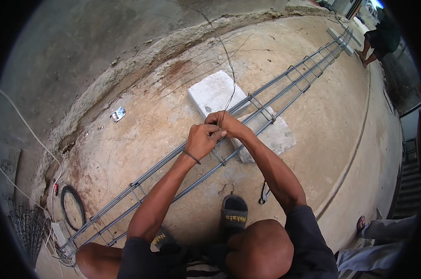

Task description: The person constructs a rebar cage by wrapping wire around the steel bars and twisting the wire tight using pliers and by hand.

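A long cage of steel reinforcing bars [196, 182] runs slantwise from lower left to upper right, with square stirrups along it. At its upper bars, my left hand [202, 139] and my right hand [225, 122] meet, fingers pinched close together. From my right hand a thin dark tie wire [230, 74] rises across the ground; it seems to be gripped there. What my left fingers pinch is hidden behind them. Beneath the cage, two pale blocks [215, 91] lie by my hands, the nearer block [278, 135] right of my right forearm. Pliers [265, 193] rest on the ground below that block.
A dark wire coil [84, 211] lies at left, near a pale cable [36, 135] and a bundle of rods [26, 232]. A small packet [118, 114] sits near the rough concrete ledge [92, 100]. One person [382, 42] is at far right; another person's leg [389, 229] shows lower right.
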Tool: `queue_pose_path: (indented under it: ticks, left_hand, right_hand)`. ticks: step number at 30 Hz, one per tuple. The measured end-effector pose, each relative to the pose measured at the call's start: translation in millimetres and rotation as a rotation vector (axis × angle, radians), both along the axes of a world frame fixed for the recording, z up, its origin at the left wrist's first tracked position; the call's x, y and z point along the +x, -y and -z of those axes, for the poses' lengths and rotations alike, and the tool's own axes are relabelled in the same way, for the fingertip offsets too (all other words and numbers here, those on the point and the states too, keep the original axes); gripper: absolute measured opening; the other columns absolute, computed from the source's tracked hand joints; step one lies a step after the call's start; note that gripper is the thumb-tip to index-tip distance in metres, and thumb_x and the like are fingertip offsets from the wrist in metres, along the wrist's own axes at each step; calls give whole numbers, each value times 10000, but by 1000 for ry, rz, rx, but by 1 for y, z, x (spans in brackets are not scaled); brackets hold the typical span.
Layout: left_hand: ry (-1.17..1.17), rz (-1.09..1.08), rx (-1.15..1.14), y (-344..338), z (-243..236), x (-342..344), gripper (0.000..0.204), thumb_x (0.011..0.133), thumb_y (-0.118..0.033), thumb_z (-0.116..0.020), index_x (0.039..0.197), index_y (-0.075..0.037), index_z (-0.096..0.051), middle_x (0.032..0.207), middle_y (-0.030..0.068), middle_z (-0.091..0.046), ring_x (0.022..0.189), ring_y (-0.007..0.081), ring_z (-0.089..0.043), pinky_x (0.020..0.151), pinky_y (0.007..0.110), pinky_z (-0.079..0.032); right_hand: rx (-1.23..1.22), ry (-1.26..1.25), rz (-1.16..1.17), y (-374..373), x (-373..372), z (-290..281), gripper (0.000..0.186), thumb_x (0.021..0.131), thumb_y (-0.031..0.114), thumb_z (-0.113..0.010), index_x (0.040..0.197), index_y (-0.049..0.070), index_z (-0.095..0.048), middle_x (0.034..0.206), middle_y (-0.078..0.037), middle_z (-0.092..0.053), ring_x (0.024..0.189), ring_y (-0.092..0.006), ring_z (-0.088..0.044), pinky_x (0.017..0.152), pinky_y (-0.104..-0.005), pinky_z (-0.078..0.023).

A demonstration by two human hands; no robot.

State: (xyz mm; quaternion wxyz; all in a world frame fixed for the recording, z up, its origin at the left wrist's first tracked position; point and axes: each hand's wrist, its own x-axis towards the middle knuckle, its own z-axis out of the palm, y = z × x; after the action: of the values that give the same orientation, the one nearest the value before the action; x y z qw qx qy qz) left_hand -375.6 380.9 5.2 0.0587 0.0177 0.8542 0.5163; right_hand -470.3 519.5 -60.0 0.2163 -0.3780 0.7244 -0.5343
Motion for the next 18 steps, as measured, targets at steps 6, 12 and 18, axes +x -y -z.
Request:
queue_pose_path:
  ticks: [6, 12, 18]
  left_hand:
    - [-415, 733, -484, 13, 12, -16, 249, 801, -252, -717, 771, -15, -651, 799, 153, -606, 866, 346, -616, 762, 424, -490]
    - [-511, 731, -752, 12, 15, -11, 247, 807, -224, -703, 741, 11, -663, 771, 198, -611, 823, 380, -628, 753, 435, -505]
    - [-539, 749, -824, -4, 19, -5, 174, 781, -134, -607, 677, -19, -686, 760, 228, -658, 717, 383, -664, 648, 457, -521]
  right_hand:
    - [-110, 131, 773, -61, 12, -15, 223, 862, 203, -744, 875, -10, -679, 755, -17, -654, 664, -81, -558, 617, -252, -467]
    - [102, 57, 849, -125, 110, -49, 234, 880, 202, -693, 1025, 19, -679, 834, -82, -696, 773, -145, -639, 715, -313, -506]
    - [135, -965, 1307, -176, 151, -205, 316, 826, 91, -734, 1117, 21, -632, 977, -125, -678, 816, -231, -662, 634, -321, -513]
